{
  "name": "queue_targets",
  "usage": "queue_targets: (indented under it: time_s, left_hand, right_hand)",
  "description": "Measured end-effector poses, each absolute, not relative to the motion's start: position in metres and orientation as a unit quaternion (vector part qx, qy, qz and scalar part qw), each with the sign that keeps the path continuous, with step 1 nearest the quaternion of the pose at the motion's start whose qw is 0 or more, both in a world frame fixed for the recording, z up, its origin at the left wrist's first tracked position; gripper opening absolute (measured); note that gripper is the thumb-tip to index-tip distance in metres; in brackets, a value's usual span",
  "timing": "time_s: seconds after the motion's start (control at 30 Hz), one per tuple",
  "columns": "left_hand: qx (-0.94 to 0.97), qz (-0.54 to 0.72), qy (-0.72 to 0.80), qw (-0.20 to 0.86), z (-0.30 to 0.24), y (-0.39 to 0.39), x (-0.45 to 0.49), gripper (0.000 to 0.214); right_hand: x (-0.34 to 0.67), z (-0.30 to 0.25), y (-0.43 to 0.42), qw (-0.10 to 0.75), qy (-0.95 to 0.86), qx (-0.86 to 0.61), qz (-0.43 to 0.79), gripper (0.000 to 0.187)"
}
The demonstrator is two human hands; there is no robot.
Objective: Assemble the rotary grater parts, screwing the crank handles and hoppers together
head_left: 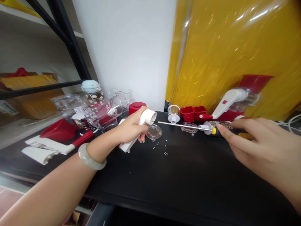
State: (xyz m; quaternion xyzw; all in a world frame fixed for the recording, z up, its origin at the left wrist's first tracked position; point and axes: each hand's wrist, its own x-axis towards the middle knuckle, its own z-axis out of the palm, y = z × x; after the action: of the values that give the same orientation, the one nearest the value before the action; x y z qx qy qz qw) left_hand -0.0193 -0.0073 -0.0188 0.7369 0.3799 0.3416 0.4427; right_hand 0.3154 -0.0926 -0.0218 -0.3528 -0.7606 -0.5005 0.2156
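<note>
1. White plastic, a ring-ended handle piece (148,117) is clamped in the left hand (137,125), held above the table, its body slanting down below the fingers.
2. The right hand (263,142) is well apart from the left, its fingers at the handle of a long screwdriver with a thin silver shaft and a yellow collar (180,124); whether they close round it, I cannot tell. Its tip meets the white ring.
3. Under the shaft, small silvery metal screws (166,153) lie scattered on a matt black tabletop (188,175), near a clear plastic disc (155,133).
4. Behind stand a white-based metal grating drum (174,113), red plastic twin cups (193,113) and, farther right, a white grinder with a red funnel top (229,99).
5. Left lie a red plastic hopper (58,130) and a white crank arm with a red grip (83,139).
6. Yellow plastic-wrapped sheeting (230,47) and a white panel (129,47) back the table.
</note>
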Motion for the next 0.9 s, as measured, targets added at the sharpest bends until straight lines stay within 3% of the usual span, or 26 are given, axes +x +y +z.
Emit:
queue_targets:
  time_s: [0.9]
  left_hand:
    - [0.768, 0.291, 0.420, 0.387, -0.0218, -0.0019, -0.0211, 0.041]
  right_hand:
    - [0.3183, -0.0237, -0.0902, 0.205, -0.777, -0.346, -0.485, 0.030]
